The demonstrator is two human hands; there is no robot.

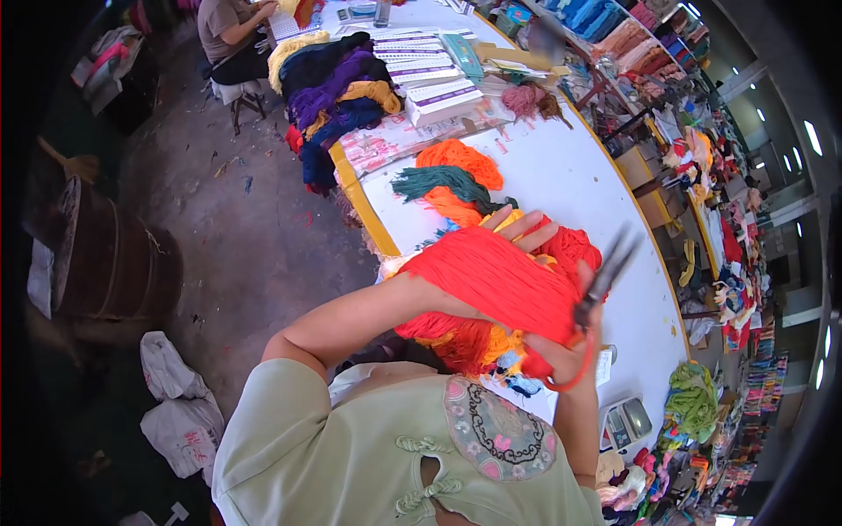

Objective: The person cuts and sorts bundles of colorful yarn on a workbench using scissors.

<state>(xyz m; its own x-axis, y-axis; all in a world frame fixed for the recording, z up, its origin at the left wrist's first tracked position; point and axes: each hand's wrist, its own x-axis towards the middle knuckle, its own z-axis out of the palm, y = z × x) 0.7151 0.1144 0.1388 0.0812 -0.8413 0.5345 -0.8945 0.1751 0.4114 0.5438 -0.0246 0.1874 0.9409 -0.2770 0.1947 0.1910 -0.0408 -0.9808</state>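
From where I stand, the red skein [495, 276] is stretched in front of the person's chest, above the near side of the white counter [570, 175]. Its long axis runs slantwise across the body: one end lies over the left forearm, and the strands slope down to the other end at the right hand [561, 355]. The strands lie mostly side by side along that line.

The left hand [519, 226] passes beneath the skein, its fingers spread apart and poking out past the far edge, pointing away from the body. The right hand is clamped on a dark tool [605, 280], blurred, with two prongs aimed up and outward, well off the skein's line; whether those fingers also grip yarn I can't tell. A thin red loop [574, 379] hangs at that wrist.

Under the skein sits a heap of red and orange yarn [460, 346]. Beyond it, a dark green bundle [438, 184] lies crosswise over bright orange yarn [469, 156]. Farther along are white boxes [443, 101], and a seated person [230, 35] works by the far end.
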